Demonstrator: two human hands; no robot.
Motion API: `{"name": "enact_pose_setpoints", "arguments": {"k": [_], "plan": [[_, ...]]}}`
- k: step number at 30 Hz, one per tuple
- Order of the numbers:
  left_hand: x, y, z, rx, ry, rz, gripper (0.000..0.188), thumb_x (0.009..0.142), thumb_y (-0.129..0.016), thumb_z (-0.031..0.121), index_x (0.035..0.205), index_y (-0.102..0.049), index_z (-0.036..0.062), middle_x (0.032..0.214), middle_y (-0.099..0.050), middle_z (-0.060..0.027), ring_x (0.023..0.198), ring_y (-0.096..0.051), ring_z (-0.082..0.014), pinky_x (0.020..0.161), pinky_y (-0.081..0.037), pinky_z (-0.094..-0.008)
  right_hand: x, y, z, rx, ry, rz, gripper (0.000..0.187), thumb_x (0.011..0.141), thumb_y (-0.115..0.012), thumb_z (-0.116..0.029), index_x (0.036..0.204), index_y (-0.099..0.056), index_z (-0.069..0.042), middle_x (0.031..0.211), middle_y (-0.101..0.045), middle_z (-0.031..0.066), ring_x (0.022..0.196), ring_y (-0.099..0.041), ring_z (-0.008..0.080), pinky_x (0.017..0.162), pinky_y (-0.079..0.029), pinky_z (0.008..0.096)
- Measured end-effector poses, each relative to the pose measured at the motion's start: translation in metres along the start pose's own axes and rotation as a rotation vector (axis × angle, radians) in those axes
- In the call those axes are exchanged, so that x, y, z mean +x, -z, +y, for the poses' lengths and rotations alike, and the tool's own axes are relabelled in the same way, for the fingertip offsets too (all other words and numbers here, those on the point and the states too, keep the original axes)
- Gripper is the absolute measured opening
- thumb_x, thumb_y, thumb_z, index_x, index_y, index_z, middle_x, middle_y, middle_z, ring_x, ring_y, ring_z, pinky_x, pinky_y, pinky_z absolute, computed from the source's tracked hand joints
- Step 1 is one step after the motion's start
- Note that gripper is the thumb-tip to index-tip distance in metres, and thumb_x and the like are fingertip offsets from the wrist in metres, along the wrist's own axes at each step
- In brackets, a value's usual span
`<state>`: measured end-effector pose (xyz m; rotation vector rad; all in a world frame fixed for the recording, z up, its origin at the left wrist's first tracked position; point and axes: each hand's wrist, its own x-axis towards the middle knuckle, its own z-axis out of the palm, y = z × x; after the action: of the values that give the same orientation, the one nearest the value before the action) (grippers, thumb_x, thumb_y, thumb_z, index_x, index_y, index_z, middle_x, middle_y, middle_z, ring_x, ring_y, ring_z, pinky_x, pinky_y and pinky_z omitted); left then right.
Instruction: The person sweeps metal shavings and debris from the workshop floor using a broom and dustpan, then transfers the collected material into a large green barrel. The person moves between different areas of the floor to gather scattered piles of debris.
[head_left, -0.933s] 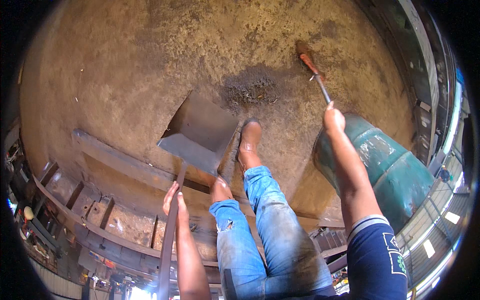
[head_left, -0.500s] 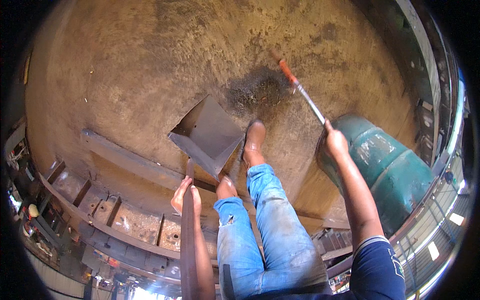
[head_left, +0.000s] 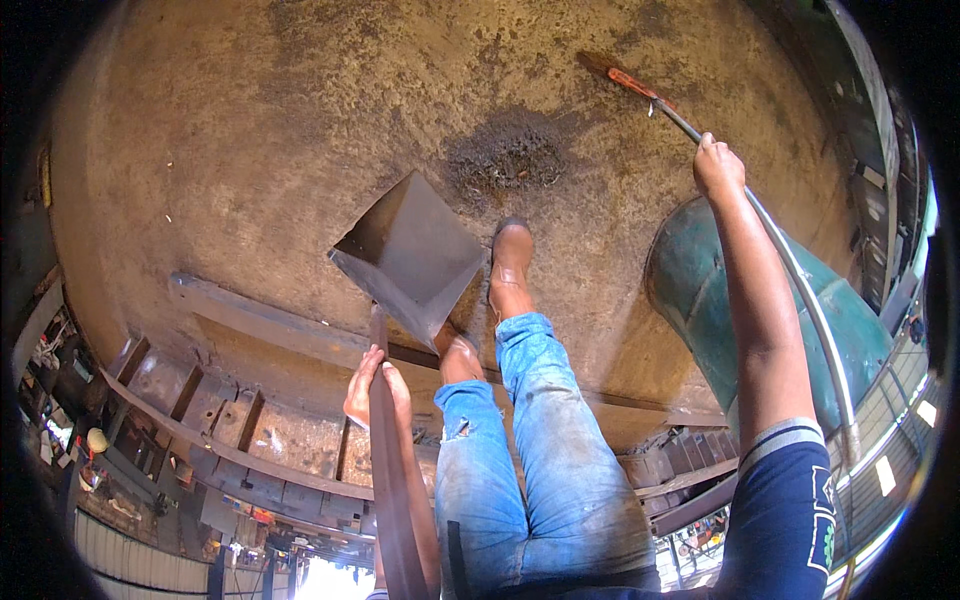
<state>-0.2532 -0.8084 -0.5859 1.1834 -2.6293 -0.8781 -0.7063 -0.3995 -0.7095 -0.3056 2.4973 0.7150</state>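
Observation:
My left hand (head_left: 360, 393) is wrapped round the long brown handle of a dark metal dustpan (head_left: 432, 255), whose pan sits on the floor just left of my right boot. On the right, my outstretched right hand (head_left: 718, 167) grips the pole of a broom (head_left: 675, 118). The pole is pale and runs back past my forearm. Its orange head (head_left: 632, 84) is at the far right, with brown bristles blurred against the floor. A dark heap of dirt (head_left: 512, 155) lies beyond the dustpan, left of and nearer than the broom head.
A dented green drum (head_left: 690, 280) lies on its side at the right, under my right arm. A metal beam (head_left: 250, 315) crosses the floor at the left. Behind it runs a rusty ribbed frame (head_left: 225, 420). Dark steelwork (head_left: 875, 190) curves along the right edge.
My right hand has moved farther away and to the right, carrying the broom head away from the dirt heap. The left hand and dustpan stay nearly in place.

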Motion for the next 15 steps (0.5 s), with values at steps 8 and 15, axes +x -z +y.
{"name": "enact_pose_setpoints", "arguments": {"k": [8, 15], "plan": [[0.044, -0.006, 0.038, 0.061, -0.101, -0.022, 0.023, 0.073, -0.064, -0.005, 0.093, -0.073, 0.0025, 0.098, -0.075, -0.0161, 0.096, -0.073, -0.0321, 0.088, -0.058, -0.0400, 0.009, -0.009, 0.022, -0.025, 0.097, -0.060, 0.029, 0.095, -0.043, -0.011, 0.118, -0.058, -0.001, 0.096, -0.070, 0.0251, 0.092, -0.070, 0.0398, 0.079, -0.057, 0.0494], [0.067, 0.017, 0.058, 0.062, -0.131, -0.085, 0.024, 0.073, -0.062, -0.006, 0.095, -0.071, 0.0009, 0.098, -0.074, -0.0188, 0.096, -0.072, -0.0346, 0.087, -0.058, -0.0414, 0.022, 0.010, 0.015, -0.027, 0.108, -0.122, 0.023, 0.095, -0.044, -0.010, 0.108, -0.062, -0.003, 0.096, -0.072, 0.0223, 0.092, -0.072, 0.0375, 0.078, -0.058, 0.0485]]}}
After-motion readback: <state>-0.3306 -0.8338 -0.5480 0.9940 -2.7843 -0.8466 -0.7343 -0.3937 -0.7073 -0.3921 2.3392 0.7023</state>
